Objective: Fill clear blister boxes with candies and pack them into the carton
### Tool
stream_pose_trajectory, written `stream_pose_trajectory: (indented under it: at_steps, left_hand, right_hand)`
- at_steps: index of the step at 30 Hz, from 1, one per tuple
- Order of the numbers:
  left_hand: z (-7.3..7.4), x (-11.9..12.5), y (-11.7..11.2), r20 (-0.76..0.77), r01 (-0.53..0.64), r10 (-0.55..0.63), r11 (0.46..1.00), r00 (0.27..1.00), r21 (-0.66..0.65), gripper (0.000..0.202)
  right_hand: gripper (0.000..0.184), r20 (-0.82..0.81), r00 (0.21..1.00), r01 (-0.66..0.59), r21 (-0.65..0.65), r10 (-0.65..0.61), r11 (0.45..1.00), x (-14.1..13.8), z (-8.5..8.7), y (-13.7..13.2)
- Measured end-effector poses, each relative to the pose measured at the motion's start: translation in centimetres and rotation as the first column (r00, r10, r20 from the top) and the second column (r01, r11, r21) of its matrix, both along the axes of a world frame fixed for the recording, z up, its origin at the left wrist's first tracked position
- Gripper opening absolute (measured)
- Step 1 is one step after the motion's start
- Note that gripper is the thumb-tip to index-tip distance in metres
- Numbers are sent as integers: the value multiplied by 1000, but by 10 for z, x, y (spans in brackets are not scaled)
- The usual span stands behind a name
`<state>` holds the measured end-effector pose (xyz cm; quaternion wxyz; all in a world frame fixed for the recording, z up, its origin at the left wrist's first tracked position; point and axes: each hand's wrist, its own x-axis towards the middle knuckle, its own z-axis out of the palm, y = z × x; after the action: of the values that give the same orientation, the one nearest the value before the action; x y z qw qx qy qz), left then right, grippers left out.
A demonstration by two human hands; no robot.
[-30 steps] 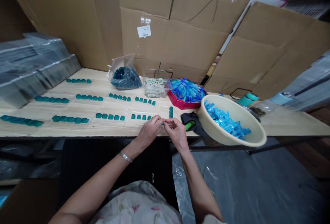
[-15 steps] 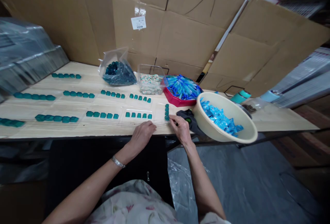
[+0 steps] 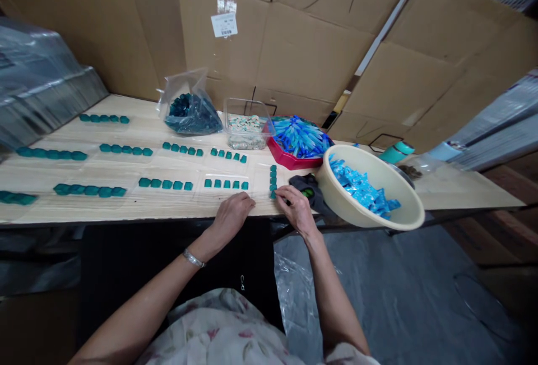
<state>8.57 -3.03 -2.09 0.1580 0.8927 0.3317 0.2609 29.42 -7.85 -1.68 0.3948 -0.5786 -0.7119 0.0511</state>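
Pale wood tabletop [image 3: 456, 192] backed by cardboard panels [image 3: 311, 56], grey floor [image 3: 399, 292] below, short column of teal pieces [image 3: 273, 181] left of cream basin [image 3: 357, 201], right hand [image 3: 297, 208] at the column's near end, left hand [image 3: 232, 216] at front edge, can't tell if either grip's clamped or apart.

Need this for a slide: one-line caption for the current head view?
Right hand at the near end of a column of teal pieces, left hand close by, cream basin at right.

Block column [image 3: 273, 180] before tray [image 3: 296, 162], left of basin [image 3: 361, 206]
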Motion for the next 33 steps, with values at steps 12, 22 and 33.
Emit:
stream_pose_trajectory:
  at_steps: [12,22,33]
  left_hand:
    - [-1,0,1,17,-6,7,999,1000,-53,24]
    - [1,0,1,53,0,6,994,999,-105,23]
    - [37,-17,41,633,337,435,581,640,-741,19]
  right_hand:
    - [21,16,999,-42,-30,43,999,-1,6,-3]
    - [22,115,992,-44,-67,51,997,2,-3,-4]
    - [34,138,968,176,213,-207,961,-2,-6,-17]
